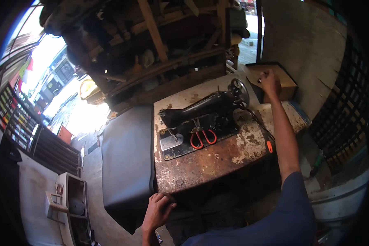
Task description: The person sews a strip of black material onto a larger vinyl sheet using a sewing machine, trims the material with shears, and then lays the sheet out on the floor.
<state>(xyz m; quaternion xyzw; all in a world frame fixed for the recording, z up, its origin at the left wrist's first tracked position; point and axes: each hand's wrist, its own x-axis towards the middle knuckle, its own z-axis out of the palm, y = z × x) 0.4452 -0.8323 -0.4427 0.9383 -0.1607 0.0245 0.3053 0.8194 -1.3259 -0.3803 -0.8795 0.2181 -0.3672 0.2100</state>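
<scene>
At the front left corner of the worktable, my left hand (pixel 158 208) is loosely closed beside a sheet of black leather-like material (pixel 127 151). Its curled fingers hide whatever they may hold. My right arm reaches far out to the right, where my right hand (pixel 270 84) hovers over an open cardboard box (pixel 286 78). A small dark thing (pixel 259 80) shows at its pinched fingertips, too small to name. Between my hands a black sewing machine (pixel 201 107) stands on the table, with red-handled scissors (pixel 203 140) lying on its bed.
The worn worktable (pixel 192 174) has peeling paint. An orange-tipped tool (pixel 269 146) is at its right edge, near my forearm. Behind stands a wooden shelf (pixel 168 65) crammed with material. A white cabinet (pixel 71 192) is at the lower left, and a dark lattice (pixel 336 106) at the right.
</scene>
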